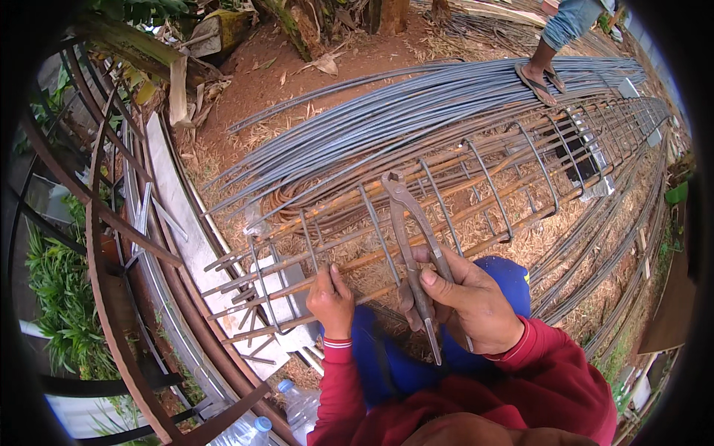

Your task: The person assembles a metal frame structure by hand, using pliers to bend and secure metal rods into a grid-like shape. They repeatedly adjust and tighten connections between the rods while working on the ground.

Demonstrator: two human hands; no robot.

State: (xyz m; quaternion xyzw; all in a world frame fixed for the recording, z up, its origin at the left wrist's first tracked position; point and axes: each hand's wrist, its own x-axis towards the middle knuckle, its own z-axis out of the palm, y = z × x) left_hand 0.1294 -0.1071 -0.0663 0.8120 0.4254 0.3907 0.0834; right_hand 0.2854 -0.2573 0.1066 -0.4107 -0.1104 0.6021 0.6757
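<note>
My right hand point(480, 306) is wrapped round the handles of a pair of end-cutting pincers point(406, 253). The pincers point away from me, with their head over the long rebar cage point(379, 232). Left of them, my left hand point(331, 303) is closed at the cage's near side, thumb and index finger raised and close together beside a bar. Whatever those fingertips pinch, if anything, is too small to make out. Square stirrups cross the rusty long bars, whose ends stick out at the left.
Loose steel bars point(387, 119) lie beyond the cage; another person's sandalled foot point(537, 83) stands on them. More thin rods point(587, 271) lie at right. Plastic bottles point(301, 405) stand near my left sleeve. A curved metal railing point(97, 275) borders plants at left.
</note>
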